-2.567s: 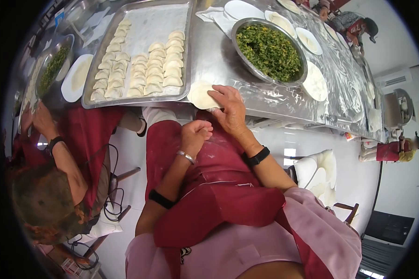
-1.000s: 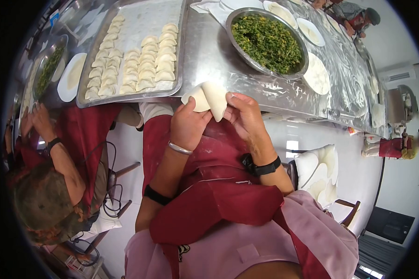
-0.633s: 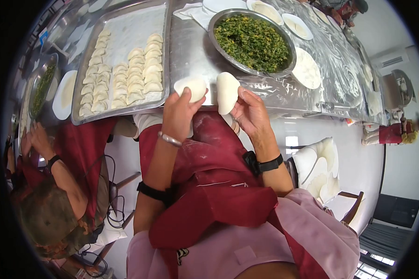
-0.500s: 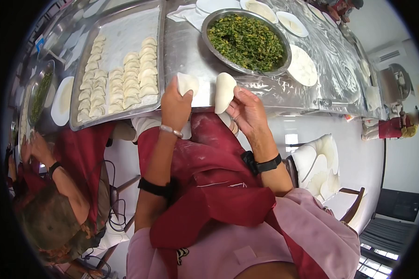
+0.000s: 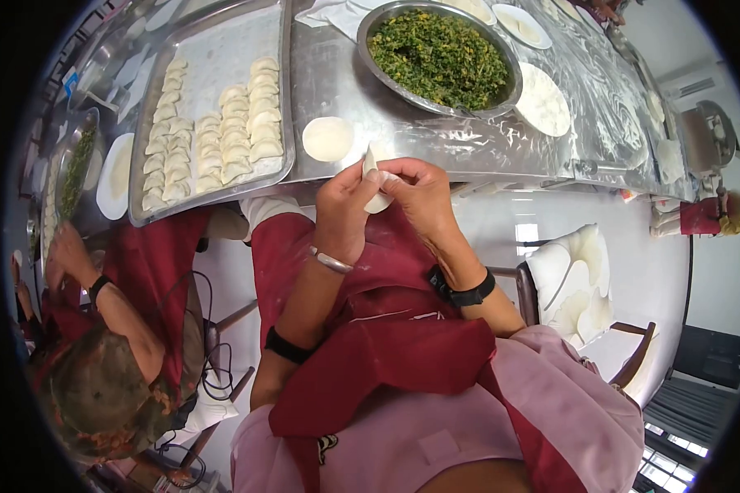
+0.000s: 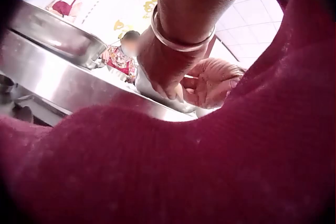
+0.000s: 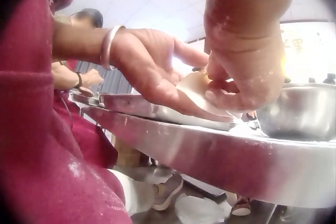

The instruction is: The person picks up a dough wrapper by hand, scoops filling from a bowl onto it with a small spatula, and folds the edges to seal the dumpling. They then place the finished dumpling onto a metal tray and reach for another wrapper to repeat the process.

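Observation:
In the head view my left hand (image 5: 342, 215) and right hand (image 5: 419, 199) meet in front of the table edge. Between them they pinch a thin pale dumpling wrapper (image 5: 376, 200), seen nearly edge-on. The right wrist view shows the wrapper (image 7: 195, 91) bent, lying along the left hand's fingers, while the right hand's fingers grip its near side. A second round wrapper (image 5: 328, 139) lies flat on the steel table just beyond the left hand. In the left wrist view the apron hides most of the work.
To the left stands a metal tray (image 5: 289, 99) with rows of folded dumplings (image 5: 237, 135). A steel bowl of chopped green filling (image 5: 440, 57) sits behind the hands, beside a floured white disc (image 5: 543, 100). Another person (image 5: 111, 386) works close on the left.
The two wrappers came apart, one in each hand. The left hand laid its wrapper on the table, then came back to the one in the right hand, which both now hold.

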`<state>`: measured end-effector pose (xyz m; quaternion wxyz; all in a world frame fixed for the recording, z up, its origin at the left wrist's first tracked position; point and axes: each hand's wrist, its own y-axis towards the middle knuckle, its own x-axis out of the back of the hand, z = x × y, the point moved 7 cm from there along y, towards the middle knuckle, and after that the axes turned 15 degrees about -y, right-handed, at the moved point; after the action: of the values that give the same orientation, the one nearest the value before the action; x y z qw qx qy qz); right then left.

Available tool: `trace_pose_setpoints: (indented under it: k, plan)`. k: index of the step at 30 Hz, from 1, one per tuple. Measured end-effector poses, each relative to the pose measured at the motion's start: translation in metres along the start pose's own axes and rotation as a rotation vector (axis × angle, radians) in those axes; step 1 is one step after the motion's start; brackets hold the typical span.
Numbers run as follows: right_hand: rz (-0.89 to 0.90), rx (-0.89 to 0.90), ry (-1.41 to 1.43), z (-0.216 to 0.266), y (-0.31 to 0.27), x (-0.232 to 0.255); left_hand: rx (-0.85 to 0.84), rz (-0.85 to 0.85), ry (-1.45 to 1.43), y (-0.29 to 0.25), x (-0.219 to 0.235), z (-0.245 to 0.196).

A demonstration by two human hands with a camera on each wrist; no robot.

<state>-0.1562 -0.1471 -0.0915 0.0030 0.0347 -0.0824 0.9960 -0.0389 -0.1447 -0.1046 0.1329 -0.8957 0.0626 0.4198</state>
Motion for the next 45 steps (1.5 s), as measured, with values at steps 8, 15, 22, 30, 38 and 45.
trace_pose_setpoints:
  k: [8, 15, 22, 30, 38, 45]
  plan:
    - [-0.007, -0.004, -0.072, 0.003, -0.010, -0.007, -0.017, -0.121, -0.223, -0.010, 0.013, 0.001]
    - [0.094, -0.123, 0.224, -0.015, -0.016, -0.007, -0.016, -0.134, -0.168, -0.018, 0.030, 0.000]
    - [0.208, -0.094, 0.717, -0.015, -0.022, 0.022, 0.052, -0.082, -0.532, -0.008, 0.052, -0.003]
    - [-0.080, -0.056, 0.314, -0.001, 0.006, 0.052, 0.077, -0.058, -0.465, -0.007, 0.035, -0.006]
    - [-0.144, 0.002, 0.013, 0.000, 0.035, 0.061, 0.155, -0.194, -0.308, -0.003, 0.029, -0.014]
    - [-0.689, 0.083, -0.238, 0.030, -0.009, 0.151, 0.231, -0.051, -0.287, 0.026, -0.016, -0.028]
